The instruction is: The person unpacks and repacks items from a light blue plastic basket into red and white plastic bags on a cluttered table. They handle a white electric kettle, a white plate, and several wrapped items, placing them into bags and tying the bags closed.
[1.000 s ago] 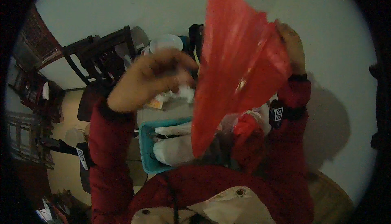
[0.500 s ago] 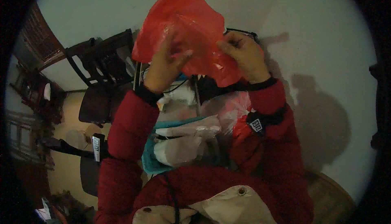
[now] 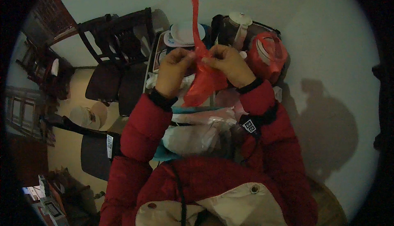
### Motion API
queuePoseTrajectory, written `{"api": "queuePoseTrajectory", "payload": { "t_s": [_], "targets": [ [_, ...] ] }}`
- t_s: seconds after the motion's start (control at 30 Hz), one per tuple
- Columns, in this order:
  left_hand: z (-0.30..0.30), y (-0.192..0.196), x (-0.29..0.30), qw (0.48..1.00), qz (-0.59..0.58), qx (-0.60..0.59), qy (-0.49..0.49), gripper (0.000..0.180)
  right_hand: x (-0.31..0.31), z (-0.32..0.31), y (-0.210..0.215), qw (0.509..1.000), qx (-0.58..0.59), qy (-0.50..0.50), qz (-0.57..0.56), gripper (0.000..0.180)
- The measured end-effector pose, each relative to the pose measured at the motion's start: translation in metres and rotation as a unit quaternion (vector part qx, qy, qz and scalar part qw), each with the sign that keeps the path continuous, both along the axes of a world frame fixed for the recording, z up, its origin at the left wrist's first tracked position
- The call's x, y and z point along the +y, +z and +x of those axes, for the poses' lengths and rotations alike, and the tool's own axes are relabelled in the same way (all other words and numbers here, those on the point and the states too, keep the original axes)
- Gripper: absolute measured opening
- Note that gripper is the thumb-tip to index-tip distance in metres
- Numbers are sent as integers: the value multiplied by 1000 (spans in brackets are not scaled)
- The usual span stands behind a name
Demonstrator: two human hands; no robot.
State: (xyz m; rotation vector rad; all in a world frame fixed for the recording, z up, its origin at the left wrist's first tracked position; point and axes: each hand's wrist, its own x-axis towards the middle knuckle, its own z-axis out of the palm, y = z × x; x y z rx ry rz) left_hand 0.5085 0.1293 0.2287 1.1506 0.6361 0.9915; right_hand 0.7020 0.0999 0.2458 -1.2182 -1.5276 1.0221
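A red plastic bag [image 3: 204, 87] is bunched to a narrow neck between my two hands, with a thin twisted strip rising above them and a loose flap hanging below. My left hand [image 3: 173, 70] pinches the bag from the left side, thumb against fingers. From the right, my right hand [image 3: 230, 63] pinches the same gathered part. The hands are close together, at about the same height. Below them lie clear and white plastic bags [image 3: 186, 137] in a teal basket [image 3: 164, 154]; my right forearm partly hides that area.
Behind my hands stand a white round-lidded container [image 3: 186, 33], a dark case with a white-lidded item [image 3: 241, 18], and a red bag around a round container [image 3: 269, 55]. Dark wooden chairs [image 3: 113, 80] stand on the left, with a pale bucket [image 3: 88, 117] on the floor. A wall rises at right.
The red bag was spread wide above my hands and is now gathered into a narrow twist. My hands have come closer together, and the things behind them have come into sight.
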Motion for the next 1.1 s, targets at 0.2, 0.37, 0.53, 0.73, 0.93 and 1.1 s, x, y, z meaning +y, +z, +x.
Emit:
{"api": "queuePoseTrajectory", "payload": {
  "t_s": [0.2, 0.37, 0.53, 0.73, 0.93, 1.1],
  "targets": [
    [-37, -31, 23, 965, -117, -229, 49, 17, 9, 31, -49, 980, -109, -158, 49, 26],
    [-103, -47, 35, 944, -141, -290, 71, 29, 6, 86, -86, 936, -216, -277, -3, 31],
    [-148, -47, 48, 957, -84, -241, 141, 26, 8, 109, -103, 955, -26, -258, -146, 30],
    [-87, -18, 44, 939, 131, 128, 290, 17, -8, 46, -38, 981, -171, -83, 26, 61],
    [-26, 7, 4, 971, 167, 106, -131, 19, 10, -31, -43, 890, -336, -14, 307, 56],
    [-106, -10, 53, 737, 316, 582, -137, 36, 43, 34, -71, 853, -515, -50, 58, 31]
  ]
}}
